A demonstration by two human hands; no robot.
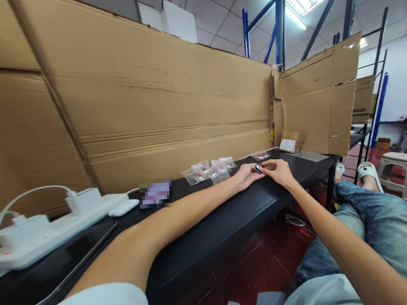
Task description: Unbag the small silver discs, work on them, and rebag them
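Above the black table, my left hand (pixel 246 175) and my right hand (pixel 278 170) meet around a small round object (pixel 258 168). It looks dark and shiny with a pale rim, too small to name more exactly. My left fingers are closed on its left side. From the right, my right thumb and fingertips pinch it. Just left of my hands lies a pile of small clear plastic bags (pixel 209 170) with red and silvery contents. Another clear bag (pixel 260 156) with something red in it rests behind my hands.
A white power strip (pixel 60 230), a tablet (pixel 55 265), a white rounded case (pixel 123 207) and a phone with a blurred screen (pixel 156 193) lie at left. Cardboard walls (pixel 173 99) stand behind the table. A brown parcel (pixel 291 142) sits in the far corner. A stool (pixel 400 171) is at right.
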